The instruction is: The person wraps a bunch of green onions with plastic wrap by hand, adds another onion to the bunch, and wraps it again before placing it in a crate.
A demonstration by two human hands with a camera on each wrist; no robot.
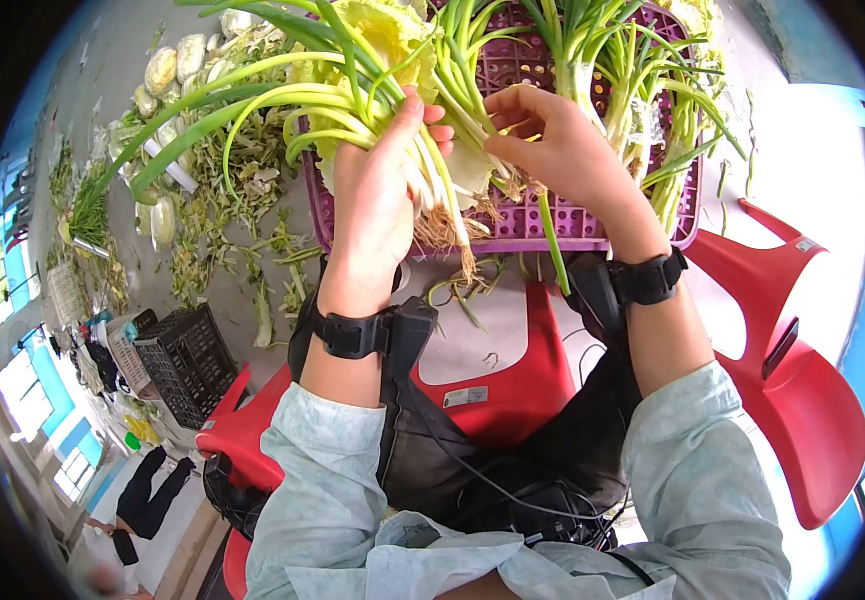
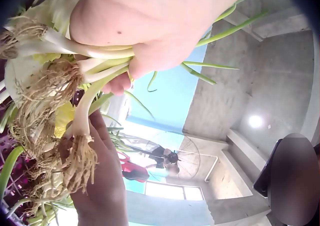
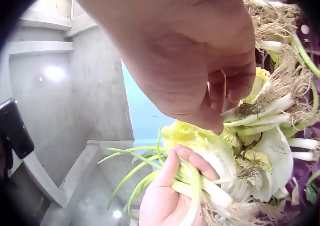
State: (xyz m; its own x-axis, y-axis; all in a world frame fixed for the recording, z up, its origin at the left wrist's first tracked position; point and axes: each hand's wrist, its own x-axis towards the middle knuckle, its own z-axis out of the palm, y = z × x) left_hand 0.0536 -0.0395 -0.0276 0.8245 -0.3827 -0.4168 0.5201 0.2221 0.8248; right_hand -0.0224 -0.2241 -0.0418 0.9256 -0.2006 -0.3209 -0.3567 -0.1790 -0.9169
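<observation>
My left hand [image 1: 373, 200] grips a bunch of scallions [image 1: 283, 95], thumb across the stalks. Its green tops fan out to the left, and shaggy roots [image 2: 80, 166] hang below the hand. Over the crate, my right hand [image 1: 563, 150] is bent with thumb and fingertips close together, pinching at the white stalks of other scallions [image 3: 265, 116]. Part of that pinch is hidden behind the fingers in the right wrist view. Pale cabbage leaves [image 3: 200, 141] lie between and beneath the hands.
The purple crate [image 1: 553, 230] holds more scallion bunches [image 1: 643, 100] on its right side. Red plastic stools [image 1: 513, 390] stand in front and at the right. Cabbages [image 1: 161, 72] and leaf scraps [image 1: 213, 240] cover the floor at left, near a black crate [image 1: 188, 365].
</observation>
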